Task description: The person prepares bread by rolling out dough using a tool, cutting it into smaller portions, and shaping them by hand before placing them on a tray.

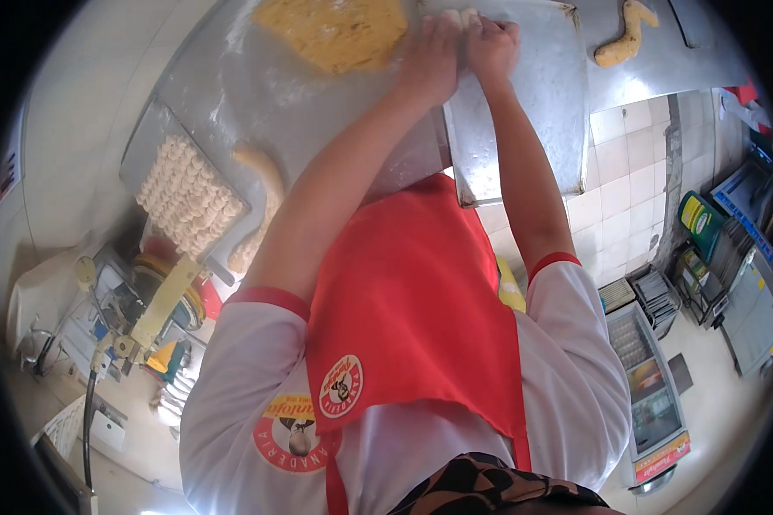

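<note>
At the far edge of the view, my left hand (pixel 432 60) and my right hand (pixel 493 49) are close together with fingers curled. Small pale dough pieces (pixel 461 16) show between their fingertips, over the far left corner of a metal baking tray (pixel 532 129). Each hand is closed on dough, though the fingers partly cover it. The tray lies beneath my right forearm. Left of my left hand, a flattened yellow sheet of dough or filling (pixel 335 33) is spread on the floured metal table (pixel 296 112).
A curved dough strip (pixel 262 184) lies left of my left forearm. Beside it stands a tray (pixel 150 120) with rows of small shaped dough pieces (pixel 189 196). Another bent dough strip (pixel 627 36) rests at the far right. A glass-fronted display case (pixel 648 378) stands on the right.
</note>
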Motion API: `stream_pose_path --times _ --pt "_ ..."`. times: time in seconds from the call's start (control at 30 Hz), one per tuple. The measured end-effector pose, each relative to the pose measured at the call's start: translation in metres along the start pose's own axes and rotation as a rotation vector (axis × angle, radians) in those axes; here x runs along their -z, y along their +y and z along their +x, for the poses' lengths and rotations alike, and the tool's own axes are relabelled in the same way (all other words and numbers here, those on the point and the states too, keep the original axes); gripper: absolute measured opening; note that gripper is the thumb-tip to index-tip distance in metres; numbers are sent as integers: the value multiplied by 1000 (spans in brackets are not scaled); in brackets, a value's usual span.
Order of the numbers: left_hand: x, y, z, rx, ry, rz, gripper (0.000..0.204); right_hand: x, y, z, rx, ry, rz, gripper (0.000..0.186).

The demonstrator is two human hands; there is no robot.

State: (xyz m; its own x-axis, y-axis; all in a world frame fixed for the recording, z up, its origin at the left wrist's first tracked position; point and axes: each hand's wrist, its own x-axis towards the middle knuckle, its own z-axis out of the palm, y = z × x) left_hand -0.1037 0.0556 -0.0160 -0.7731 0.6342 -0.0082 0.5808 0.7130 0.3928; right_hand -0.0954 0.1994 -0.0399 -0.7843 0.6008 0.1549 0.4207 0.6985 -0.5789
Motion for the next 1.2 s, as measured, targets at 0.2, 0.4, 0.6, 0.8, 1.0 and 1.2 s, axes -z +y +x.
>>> stream_pose_path --times 0.2,0.4,0.6,0.8,1.0,1.2 --pt "54 -72 -114 203 219 -260 52 33 20 -43 -328 14 591 50" --pt "61 -192 -263 1224 677 253 56 48 -38 -147 -331 -436 535 44" --pt "58 -198 -291 723 578 -63 40 8 -138 -211 233 -883 443 36" --pt "85 -132 -315 252 503 -280 38 -15 -199 -225 487 -1080 345 36" --pt "100 -132 -340 182 497 -200 40 -3 -225 -240 574 -1078 202 37" --pt "106 -148 -343 283 524 -159 34 -6 -255 -241 646 -941 193 24"
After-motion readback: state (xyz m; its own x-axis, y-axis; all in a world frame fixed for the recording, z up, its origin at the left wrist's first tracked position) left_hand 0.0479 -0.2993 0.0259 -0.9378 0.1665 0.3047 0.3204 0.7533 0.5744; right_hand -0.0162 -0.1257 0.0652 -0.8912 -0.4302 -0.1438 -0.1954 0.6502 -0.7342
